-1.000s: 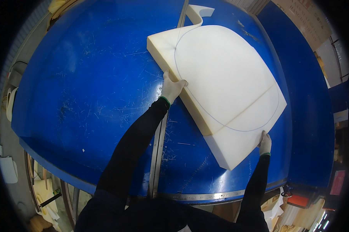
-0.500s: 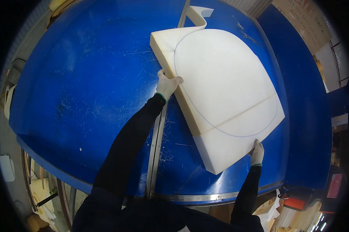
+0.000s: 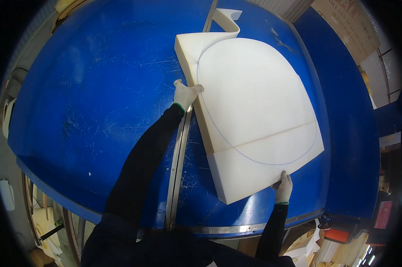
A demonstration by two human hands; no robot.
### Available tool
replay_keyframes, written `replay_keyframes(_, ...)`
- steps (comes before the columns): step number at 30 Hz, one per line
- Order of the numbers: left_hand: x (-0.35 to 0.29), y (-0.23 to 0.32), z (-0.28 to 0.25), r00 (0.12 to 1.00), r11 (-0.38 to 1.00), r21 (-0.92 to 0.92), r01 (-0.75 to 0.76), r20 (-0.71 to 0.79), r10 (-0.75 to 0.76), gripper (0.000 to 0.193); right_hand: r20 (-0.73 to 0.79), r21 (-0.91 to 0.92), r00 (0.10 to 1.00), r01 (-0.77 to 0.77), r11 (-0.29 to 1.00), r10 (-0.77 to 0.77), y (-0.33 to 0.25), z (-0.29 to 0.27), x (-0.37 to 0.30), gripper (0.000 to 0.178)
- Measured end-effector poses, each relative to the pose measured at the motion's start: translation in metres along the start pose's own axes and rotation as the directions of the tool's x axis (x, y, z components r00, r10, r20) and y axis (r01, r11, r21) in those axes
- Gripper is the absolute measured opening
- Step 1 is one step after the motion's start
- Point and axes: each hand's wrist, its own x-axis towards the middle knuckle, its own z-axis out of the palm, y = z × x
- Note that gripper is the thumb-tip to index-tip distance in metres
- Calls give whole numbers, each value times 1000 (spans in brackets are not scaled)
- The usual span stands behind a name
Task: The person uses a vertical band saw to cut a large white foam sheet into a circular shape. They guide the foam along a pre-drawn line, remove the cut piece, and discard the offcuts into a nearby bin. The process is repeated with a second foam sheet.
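A thick white foam block (image 3: 259,93) lies on the blue table, with a curved blue line drawn on its top and a brownish seam across its nearer part. Along its far end a foam strip (image 3: 227,26) has come away and curls outward. A thin upright blade or wire (image 3: 205,40) meets the block near the far left. In a white glove, my left hand (image 3: 186,94) grips the block's left edge, thumb on top. My right hand (image 3: 283,188), also gloved, holds the near edge with its thumb uppermost; its other fingers are partly hidden.
The blue table (image 3: 98,124) has scratches and a metal-lined slot (image 3: 178,173) running away from me. A metal strip (image 3: 236,229) edges its near side. At the far right stands a cardboard sheet (image 3: 350,26); foam scraps (image 3: 305,247) lie below the table at near right.
The foam block has turned clockwise, its near end swinging left and its right corner coming nearer. Both hands moved left with it, keeping their hold.
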Motion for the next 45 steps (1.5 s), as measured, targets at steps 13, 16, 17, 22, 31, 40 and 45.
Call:
replay_keyframes(13,39,-9,7,1000,999,-30,27,-2,-27,104,-30,108,999,-35,994,39,-6,31,-41,33)
replay_keyframes(16,46,-10,6,1000,1000,-4,-4,-28,4,103,-18,162,999,-29,986,32,-6,39,-50,33)
replay_keyframes(17,46,-10,7,999,1000,5,-14,-36,14,103,-23,151,999,-31,988,35,-5,40,-52,32)
replay_keyframes(22,48,-4,8,998,999,36,-34,-43,36,102,-23,118,999,-32,992,35,-8,49,-71,32)
replay_keyframes(31,-41,-36,-20,988,990,131,-45,151,25,87,-129,-176,992,-27,984,4,-17,-24,-17,73)
replay_keyframes(40,-104,-40,-13,996,993,98,-59,73,52,41,-159,141,984,-56,988,79,2,-43,58,49)
replay_keyframes(45,-102,-41,-10,998,993,106,-57,41,53,37,-153,172,987,-30,985,57,14,-49,58,38)
